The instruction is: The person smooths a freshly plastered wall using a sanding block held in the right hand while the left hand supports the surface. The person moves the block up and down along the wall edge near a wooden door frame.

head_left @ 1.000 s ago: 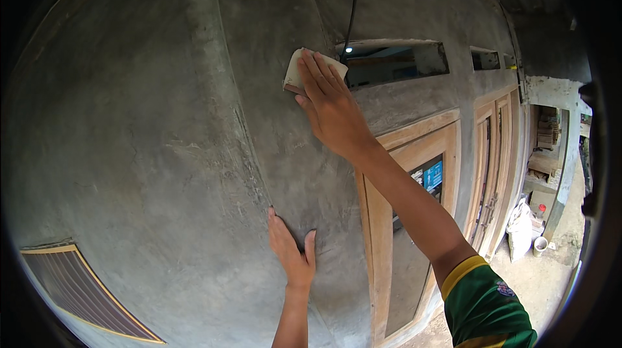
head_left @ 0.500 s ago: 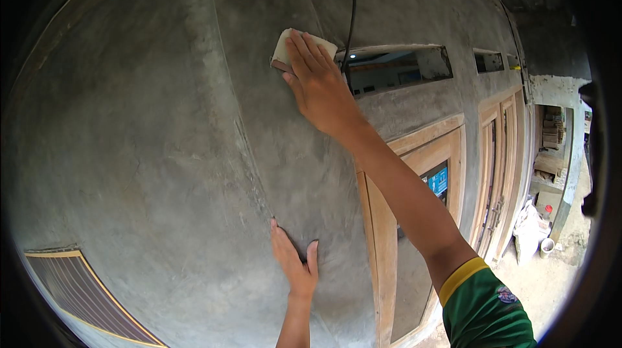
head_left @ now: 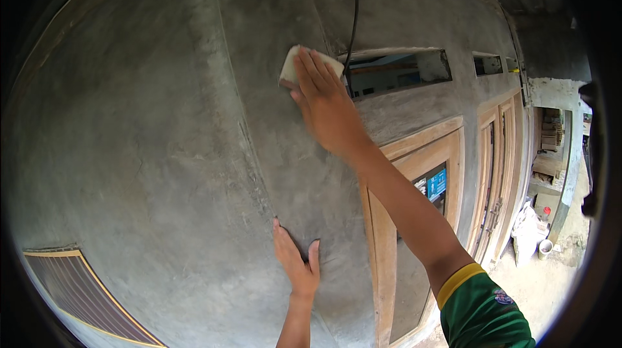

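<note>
My right hand (head_left: 324,102) lies with fingers stretched over a folded piece of sandpaper (head_left: 289,69), pressing it flat against the grey plastered wall (head_left: 155,121). The sandpaper has a cream back, and a brownish edge shows at its lower left corner; the fingers cover its middle. Lower down, my left hand (head_left: 298,262) rests on the wall with thumb and fingers apart, holding nothing. A pale vertical strip (head_left: 243,127) of plaster runs down the wall to its fingertips.
Right of the sandpaper is a vent opening (head_left: 402,72), with a black cable (head_left: 355,17) hanging beside it. Below stand a wooden window frame (head_left: 382,244) and wooden doors (head_left: 495,166). A striped, yellow-edged panel (head_left: 84,296) is at lower left; a white bucket (head_left: 545,246) stands far right.
My right hand and the sandpaper have slid a little down and to the right along the wall. My left hand has stayed in nearly the same place.
</note>
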### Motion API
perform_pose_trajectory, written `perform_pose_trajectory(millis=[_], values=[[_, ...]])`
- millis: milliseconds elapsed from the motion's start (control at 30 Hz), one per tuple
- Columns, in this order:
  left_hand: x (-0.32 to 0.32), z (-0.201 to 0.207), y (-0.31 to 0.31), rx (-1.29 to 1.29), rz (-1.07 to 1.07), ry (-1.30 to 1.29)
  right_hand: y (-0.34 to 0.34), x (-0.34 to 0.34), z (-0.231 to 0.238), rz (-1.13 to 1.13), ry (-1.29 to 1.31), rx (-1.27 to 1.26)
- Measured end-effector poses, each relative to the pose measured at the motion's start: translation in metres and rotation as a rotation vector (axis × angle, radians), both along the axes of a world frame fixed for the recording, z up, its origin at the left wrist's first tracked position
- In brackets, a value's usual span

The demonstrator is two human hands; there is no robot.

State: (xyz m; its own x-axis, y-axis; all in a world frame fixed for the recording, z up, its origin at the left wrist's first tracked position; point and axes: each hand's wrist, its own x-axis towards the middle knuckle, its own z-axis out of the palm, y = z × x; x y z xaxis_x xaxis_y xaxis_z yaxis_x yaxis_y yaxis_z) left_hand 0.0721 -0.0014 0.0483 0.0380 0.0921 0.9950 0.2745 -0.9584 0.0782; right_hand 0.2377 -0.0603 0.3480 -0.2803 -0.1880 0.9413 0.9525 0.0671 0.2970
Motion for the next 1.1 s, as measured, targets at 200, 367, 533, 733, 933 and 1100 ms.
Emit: perform_pose_trajectory(millis=[200, 367, 533, 733, 933, 1100], values=[[0.000, 0.001, 0.001, 0.010, 0.005, -0.009, -0.003, 0.004, 0.005, 0.003, -0.032, 0.018], [0.001, -0.002, 0.000, 0.002, 0.016, -0.012, 0.001, 0.004, 0.010, -0.030, 0.025, 0.013], [0.000, 0.000, 0.002, 0.030, 0.029, -0.011, 0.005, 0.004, 0.014, -0.050, 0.069, -0.035], [0.001, 0.001, 0.002, 0.030, 0.016, -0.017, 0.008, 0.010, 0.022, -0.009, 0.003, 0.126], [0.001, 0.000, 0.002, 0.034, 0.005, -0.020, 0.004, 0.010, 0.017, -0.029, -0.026, -0.078], [0.001, 0.000, 0.001, 0.014, 0.000, -0.018, -0.001, 0.016, 0.023, -0.011, -0.075, 0.013]])
